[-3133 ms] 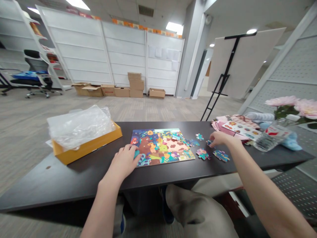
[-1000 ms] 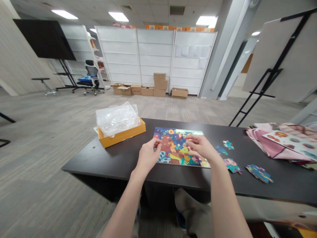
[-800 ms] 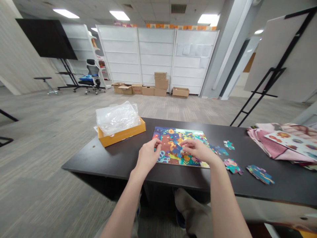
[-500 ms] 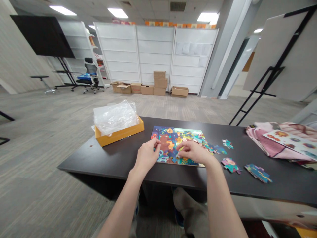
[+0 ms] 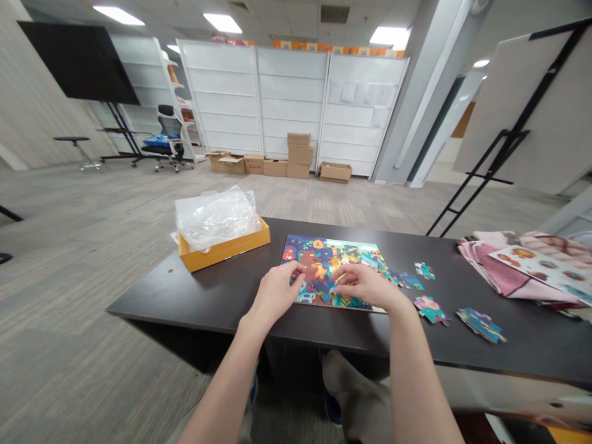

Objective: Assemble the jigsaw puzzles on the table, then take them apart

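The colourful rectangular cardboard jigsaw puzzle [image 5: 342, 256] lies flat at the centre of the dark table [image 5: 208, 299]. The left hand [image 5: 275, 296] rests curled on its near-left edge. The right hand [image 5: 367, 287] sets bunched fingertips on its near edge. Whether either hand pinches a piece cannot be told. Loose multicoloured puzzle pieces [image 5: 430, 308] lie just right of the puzzle, and a yellow cardboard box [image 5: 226, 250] filled with clear plastic sits to the left.

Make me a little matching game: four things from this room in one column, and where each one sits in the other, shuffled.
1 yellow box
2 loose pieces
3 pink cloth
4 cardboard boxes

a on the floor by the white wall
b right end of the table
c left of the puzzle
d between puzzle and cloth

Pairs: 1-c, 2-d, 3-b, 4-a
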{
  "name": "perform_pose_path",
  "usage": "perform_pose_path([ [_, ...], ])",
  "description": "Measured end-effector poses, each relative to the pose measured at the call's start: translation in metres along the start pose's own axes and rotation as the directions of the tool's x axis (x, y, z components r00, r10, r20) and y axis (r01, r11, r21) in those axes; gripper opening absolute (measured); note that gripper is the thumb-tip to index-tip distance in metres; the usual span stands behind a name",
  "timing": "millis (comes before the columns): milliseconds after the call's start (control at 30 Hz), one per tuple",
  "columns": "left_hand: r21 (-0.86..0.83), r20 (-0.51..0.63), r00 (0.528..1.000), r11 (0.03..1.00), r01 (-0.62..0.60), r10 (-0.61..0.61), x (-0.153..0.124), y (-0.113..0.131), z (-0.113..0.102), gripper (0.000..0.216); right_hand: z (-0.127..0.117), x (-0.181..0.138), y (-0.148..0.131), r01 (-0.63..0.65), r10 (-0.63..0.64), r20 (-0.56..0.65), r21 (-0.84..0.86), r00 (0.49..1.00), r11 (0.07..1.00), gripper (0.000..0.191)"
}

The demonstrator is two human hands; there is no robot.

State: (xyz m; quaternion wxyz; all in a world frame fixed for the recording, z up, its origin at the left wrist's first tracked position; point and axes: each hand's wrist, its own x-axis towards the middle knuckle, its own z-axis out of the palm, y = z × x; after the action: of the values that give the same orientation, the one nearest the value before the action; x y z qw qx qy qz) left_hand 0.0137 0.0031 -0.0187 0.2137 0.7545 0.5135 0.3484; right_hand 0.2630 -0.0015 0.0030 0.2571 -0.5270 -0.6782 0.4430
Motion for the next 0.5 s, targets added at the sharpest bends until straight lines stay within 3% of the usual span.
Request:
perform_pose_path([
  [333, -0.264, 0.06, 0.993, 0.961, -0.083, 0.102, -0.001, 0.01, 0.004, 0.014, 0.003, 0.0, -0.006, 0.046, -0.044, -0.015, 0.077, 0.999, 0.996, 0.028],
  [500, -0.349, -0.009, 0.994, 0.932, -0.101, 0.104, 0.004, 0.018, 0.008, 0.012, 0.004, -0.001, -0.012, 0.101, -0.092, -0.092, 0.098, 0.992, 0.99, 0.02],
])
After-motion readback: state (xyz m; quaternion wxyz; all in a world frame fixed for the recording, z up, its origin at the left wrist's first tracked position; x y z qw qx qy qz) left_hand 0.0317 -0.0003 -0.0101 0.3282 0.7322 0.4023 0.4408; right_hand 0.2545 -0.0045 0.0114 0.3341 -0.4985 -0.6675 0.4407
